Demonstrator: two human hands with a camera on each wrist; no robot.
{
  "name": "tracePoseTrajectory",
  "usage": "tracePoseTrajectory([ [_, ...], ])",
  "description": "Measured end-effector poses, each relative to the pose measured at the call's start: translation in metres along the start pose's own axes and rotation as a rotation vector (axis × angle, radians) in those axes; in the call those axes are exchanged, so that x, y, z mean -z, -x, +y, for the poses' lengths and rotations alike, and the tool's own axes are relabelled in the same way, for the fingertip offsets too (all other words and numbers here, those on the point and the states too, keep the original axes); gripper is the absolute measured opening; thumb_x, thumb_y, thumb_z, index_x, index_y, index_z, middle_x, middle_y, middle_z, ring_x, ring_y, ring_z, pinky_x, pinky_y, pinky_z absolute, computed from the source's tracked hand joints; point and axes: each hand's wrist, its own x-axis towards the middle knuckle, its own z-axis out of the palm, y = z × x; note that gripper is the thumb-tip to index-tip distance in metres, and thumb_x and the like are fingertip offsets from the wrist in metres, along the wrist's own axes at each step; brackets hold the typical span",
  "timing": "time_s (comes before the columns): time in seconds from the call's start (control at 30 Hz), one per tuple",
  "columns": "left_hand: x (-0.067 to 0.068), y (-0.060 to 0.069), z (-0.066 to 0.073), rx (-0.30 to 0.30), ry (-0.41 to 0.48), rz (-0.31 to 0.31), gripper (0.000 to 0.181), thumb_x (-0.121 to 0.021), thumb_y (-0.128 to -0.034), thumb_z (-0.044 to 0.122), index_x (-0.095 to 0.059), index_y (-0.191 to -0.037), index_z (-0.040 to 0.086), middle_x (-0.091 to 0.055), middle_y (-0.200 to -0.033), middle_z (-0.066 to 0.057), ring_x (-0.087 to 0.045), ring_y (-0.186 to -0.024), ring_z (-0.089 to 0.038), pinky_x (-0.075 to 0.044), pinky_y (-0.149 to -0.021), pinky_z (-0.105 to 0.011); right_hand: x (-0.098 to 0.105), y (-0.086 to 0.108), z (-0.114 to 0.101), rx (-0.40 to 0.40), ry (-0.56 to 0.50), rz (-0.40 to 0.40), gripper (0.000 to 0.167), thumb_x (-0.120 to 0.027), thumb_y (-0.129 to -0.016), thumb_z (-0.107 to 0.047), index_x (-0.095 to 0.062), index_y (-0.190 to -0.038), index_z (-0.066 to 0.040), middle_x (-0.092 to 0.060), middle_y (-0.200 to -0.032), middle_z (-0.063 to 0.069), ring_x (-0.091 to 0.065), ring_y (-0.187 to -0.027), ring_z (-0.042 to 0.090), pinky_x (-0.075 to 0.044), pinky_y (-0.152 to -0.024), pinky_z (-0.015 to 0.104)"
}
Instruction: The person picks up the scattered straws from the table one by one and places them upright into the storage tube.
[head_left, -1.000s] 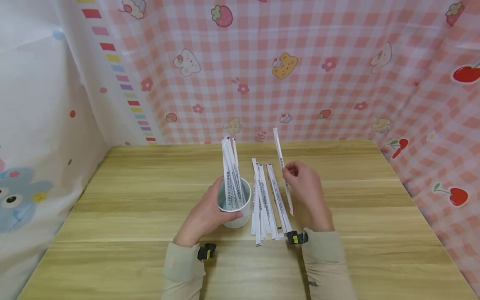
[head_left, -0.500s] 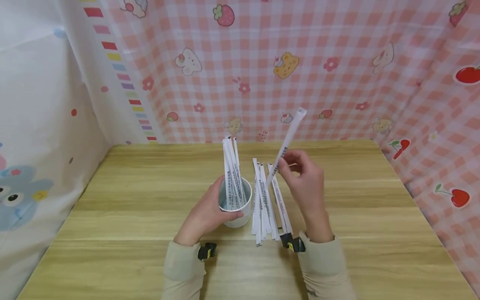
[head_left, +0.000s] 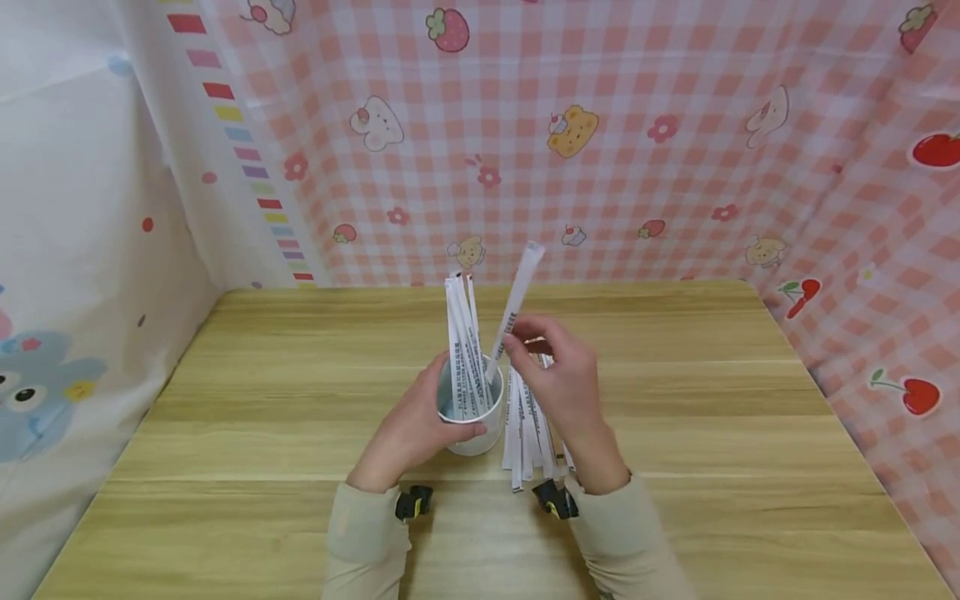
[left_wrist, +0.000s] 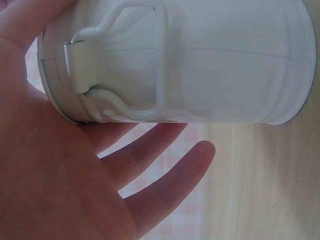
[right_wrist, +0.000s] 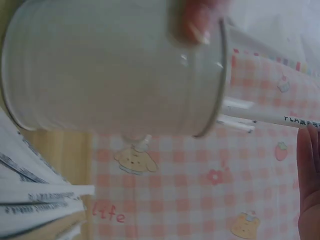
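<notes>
Since the wrapped straw (head_left: 521,279) moved left from above the straw pile (head_left: 527,442), its lower end appears at the mouth of the cup (head_left: 474,447) | right hand (head_left: 561,371): pinching straw | left hand (head_left: 405,433): holding cup | judged: insertion incomplete

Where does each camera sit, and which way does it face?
Head: worn on the head, looking forward and down at the table; left hand, right hand and sleeves show.
Left wrist: on the left wrist, facing the white cup; left hand's fingers show.
Right wrist: on the right wrist, facing the cup and white strips; left thumb and part of the right hand show.
Both wrist views share the cup and checked cloth.
</notes>
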Motion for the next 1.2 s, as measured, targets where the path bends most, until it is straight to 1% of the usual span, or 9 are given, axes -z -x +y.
tracePoseTrajectory([
  [0.13, 0.0, 0.0, 0.0, -0.017, 0.009, -0.005, 0.095, -0.082, -0.0624, 0.025, -0.024, -0.138, 0.025, -0.044, -0.126, 0.005, -0.048, -0.107, -0.017, -0.039, -0.089, -0.045, -0.009, 0.004, 0.007, -0.083, 0.06, -0.078, 0.018, -0.064, -0.082, -0.014, -0.061, -0.098, -0.005, -0.064, -0.089, 0.002, -0.059, -0.08, 0.012, -0.049, -0.066, 0.022],
  [0.2, 0.0, 0.0, 0.001, -0.015, 0.015, -0.008, 0.094, -0.081, -0.0631, 0.023, -0.024, -0.138, 0.026, -0.043, -0.126, 0.005, -0.048, -0.108, -0.017, -0.039, -0.089, -0.045, -0.012, 0.005, 0.01, -0.13, 0.104, -0.126, 0.019, -0.063, -0.083, -0.017, -0.061, -0.098, -0.007, -0.063, -0.088, 0.0, -0.058, -0.079, 0.009, -0.049, -0.066, 0.021],
  [0.3, 0.0, 0.0, 0.001, -0.009, 0.017, -0.01, 0.094, -0.081, -0.0638, 0.02, -0.023, -0.138, 0.026, -0.043, -0.127, 0.005, -0.048, -0.108, -0.018, -0.039, -0.089, -0.046, -0.017, 0.007, 0.014, -0.199, 0.175, -0.196, 0.017, -0.062, -0.083, -0.018, -0.06, -0.098, -0.009, -0.061, -0.085, -0.002, -0.056, -0.077, 0.007, -0.049, -0.065, 0.019],
  [0.43, 0.0, 0.0, 0.002, -0.01, 0.016, -0.015, 0.093, -0.081, -0.064, 0.022, -0.024, -0.138, 0.025, -0.044, -0.126, 0.004, -0.049, -0.107, -0.018, -0.039, -0.089, -0.045, -0.022, 0.009, 0.016, -0.269, 0.267, -0.272, 0.014, -0.063, -0.081, -0.016, -0.06, -0.094, -0.011, -0.057, -0.082, -0.004, -0.053, -0.073, 0.006, -0.048, -0.064, 0.018],
  [0.6, 0.0, 0.0, 0.003, -0.019, 0.029, -0.016, 0.093, -0.081, -0.0636, 0.023, -0.025, -0.138, 0.025, -0.046, -0.125, 0.003, -0.05, -0.106, -0.018, -0.04, -0.088, -0.044, -0.027, 0.012, 0.019, -0.338, 0.39, -0.354, 0.013, -0.065, -0.08, -0.019, -0.061, -0.09, -0.013, -0.05, -0.081, -0.005, -0.049, -0.072, 0.012, -0.043, -0.06, 0.021],
  [0.67, 0.0, 0.0, 0.003, -0.009, 0.016, -0.011, 0.094, -0.081, -0.0634, 0.023, -0.024, -0.138, 0.025, -0.045, -0.125, 0.003, -0.05, -0.106, -0.017, -0.04, -0.088, -0.044, -0.028, 0.013, 0.021, -0.354, 0.435, -0.379, 0.012, -0.065, -0.079, -0.02, -0.061, -0.088, -0.013, -0.05, -0.082, -0.005, -0.049, -0.073, 0.014, -0.041, -0.059, 0.022],
  [0.8, 0.0, 0.0, 0.004, 0.022, -0.012, -0.004, 0.093, -0.081, -0.0631, 0.026, -0.025, -0.138, 0.025, -0.044, -0.124, 0.004, -0.049, -0.106, -0.017, -0.04, -0.088, -0.044, -0.03, 0.015, 0.024, -0.359, 0.495, -0.4, 0.013, -0.067, -0.078, -0.021, -0.062, -0.086, -0.013, -0.051, -0.083, -0.004, -0.049, -0.074, 0.011, -0.041, -0.06, 0.022],
  [1.0, 0.0, 0.001, 0.005, 0.025, -0.005, -0.005, 0.093, -0.081, -0.0635, 0.025, -0.025, -0.138, 0.024, -0.044, -0.125, 0.003, -0.049, -0.106, -0.018, -0.04, -0.088, -0.044, -0.031, 0.016, 0.026, -0.377, 0.496, -0.409, 0.014, -0.067, -0.078, -0.022, -0.063, -0.088, -0.014, -0.052, -0.083, -0.003, -0.048, -0.073, 0.01, -0.041, -0.059, 0.023],
  [1.2, 0.0, 0.0, 0.004, 0.043, 0.002, 0.005, 0.093, -0.081, -0.063, 0.023, -0.025, -0.137, 0.026, -0.043, -0.127, 0.004, -0.048, -0.107, -0.018, -0.039, -0.089, -0.046, -0.025, 0.013, 0.024, -0.418, 0.434, -0.425, 0.02, -0.065, -0.081, -0.023, -0.062, -0.099, -0.014, -0.05, -0.083, -0.004, -0.046, -0.071, 0.01, -0.041, -0.057, 0.024],
])
